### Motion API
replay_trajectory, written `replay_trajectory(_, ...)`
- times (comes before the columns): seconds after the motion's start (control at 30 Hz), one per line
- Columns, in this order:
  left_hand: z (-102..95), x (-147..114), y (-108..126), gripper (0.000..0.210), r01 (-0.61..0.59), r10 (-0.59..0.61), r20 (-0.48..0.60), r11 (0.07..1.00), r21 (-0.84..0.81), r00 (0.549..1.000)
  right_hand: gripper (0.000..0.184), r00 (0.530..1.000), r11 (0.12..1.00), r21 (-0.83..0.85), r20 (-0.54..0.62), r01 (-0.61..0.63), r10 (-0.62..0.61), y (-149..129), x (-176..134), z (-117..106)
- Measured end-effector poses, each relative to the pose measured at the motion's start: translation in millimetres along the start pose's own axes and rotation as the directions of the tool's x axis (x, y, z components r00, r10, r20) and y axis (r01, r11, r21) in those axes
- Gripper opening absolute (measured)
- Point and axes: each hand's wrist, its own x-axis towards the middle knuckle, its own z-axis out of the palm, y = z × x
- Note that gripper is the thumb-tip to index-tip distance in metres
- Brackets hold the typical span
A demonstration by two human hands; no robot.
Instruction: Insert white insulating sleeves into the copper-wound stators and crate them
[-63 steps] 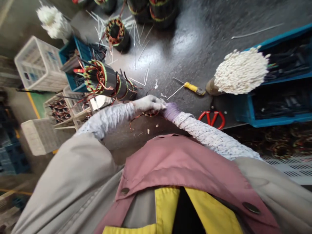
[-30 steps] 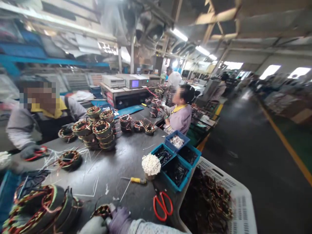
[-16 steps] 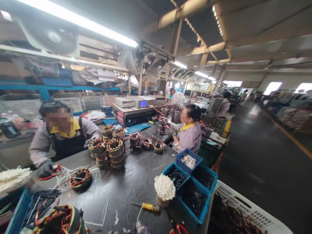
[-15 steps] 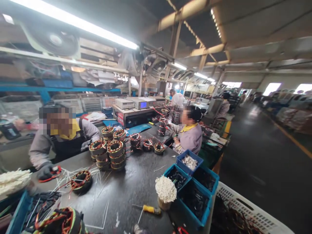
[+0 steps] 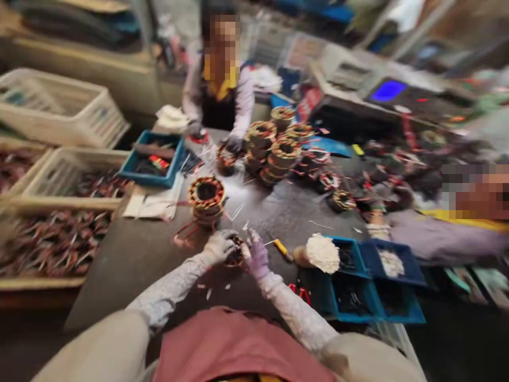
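Note:
My left hand point(image 5: 219, 247), in a pale glove, has its fingers bent over the near rim of a small wound motor stator point(image 5: 234, 254). On the stator's other side is my right hand point(image 5: 257, 257), in a glove with a purple back. Its fingers point up beside a small white bit, and blur hides whether they grip anything. Beyond my left hand stands a stack of stators point(image 5: 207, 199) with red leads. A yellow-handled screwdriver point(image 5: 281, 248) lies to the right of my right hand. Red-handled pliers point(image 5: 301, 293) lie nearer to me.
Blue bins point(image 5: 356, 294) stand at the right, beside a bundle of white sticks point(image 5: 323, 253). Crates of dark parts point(image 5: 59, 244) line the left. Across the table a co-worker point(image 5: 220, 95) handles another stator near stacked stators point(image 5: 280, 154); a second co-worker's sleeve point(image 5: 441, 233) reaches in from the right.
My view has swung down and left onto the table. Both my hands and the stator between them have come into view. The co-worker across now has a hand on a stator.

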Motion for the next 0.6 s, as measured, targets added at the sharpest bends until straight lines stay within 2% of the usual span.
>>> replay_trajectory(0.03, 2.2, -18, -11, 0.013, 0.107, -0.118, -0.082, 0.987, -0.124, 0.990, 0.044, 0.988, 0.999, -0.002, 0.151, 0.039, -0.038, -5, -5, 7)
replay_trajectory(0.07, 3.1, -34, -20, 0.013, 0.187, -0.229, -0.159, 0.952, -0.241, 0.960, 0.050, 0.951, 0.997, -0.025, 0.303, 0.070, -0.059, -10, -7, 13)
replay_trajectory(0.13, 2.9, -61, -32, 0.019, 0.270, -0.426, -0.274, 0.845, -0.462, 0.863, 0.057, 0.849, 0.989, -0.117, 0.529, 0.086, -0.012, -19, -1, 20)
replay_trajectory(0.2, 3.6, -82, -37, 0.022, 0.266, -0.572, -0.318, 0.713, -0.648, 0.756, 0.052, 0.796, 0.976, -0.213, 0.597, 0.041, 0.097, -26, 13, 24)
replay_trajectory(0.27, 7.5, -98, -37, 0.022, 0.202, -0.669, -0.306, 0.569, -0.797, 0.677, 0.040, 0.771, 0.967, -0.254, 0.616, 0.003, 0.160, -28, 28, 18)
replay_trajectory(0.33, 14.2, -109, -34, 0.023, 0.103, -0.739, -0.255, 0.401, -0.910, 0.623, 0.033, 0.757, 0.984, -0.141, 0.630, -0.111, 0.175, -25, 37, -1)
replay_trajectory(0.37, 18.2, -112, -32, 0.024, 0.050, -0.766, -0.213, 0.304, -0.951, 0.606, 0.032, 0.754, 0.975, -0.016, 0.632, -0.220, 0.180, -23, 39, -16)
replay_trajectory(0.43, 26.6, -114, -28, 0.022, -0.044, -0.795, -0.102, 0.094, -0.995, 0.598, 0.035, 0.765, 0.849, 0.292, 0.617, -0.440, 0.184, -23, 39, -57)
replay_trajectory(0.47, 30.8, -112, -25, 0.020, -0.077, -0.792, -0.036, -0.014, -0.997, 0.609, 0.039, 0.790, 0.764, 0.419, 0.584, -0.491, 0.187, -25, 39, -81)
replay_trajectory(0.5, 34.7, -108, -22, 0.018, -0.098, -0.777, 0.031, -0.118, -0.988, 0.628, 0.042, 0.828, 0.718, 0.501, 0.526, -0.484, 0.191, -30, 40, -105)
replay_trajectory(0.53, 38.4, -101, -19, 0.014, -0.108, -0.753, 0.093, -0.213, -0.971, 0.651, 0.044, 0.873, 0.717, 0.546, 0.449, -0.435, 0.188, -37, 44, -128)
replay_trajectory(0.6, 44.1, -81, -11, 0.010, -0.109, -0.692, 0.194, -0.368, -0.923, 0.695, 0.044, 0.960, 0.813, 0.528, 0.249, -0.246, 0.128, -55, 61, -166)
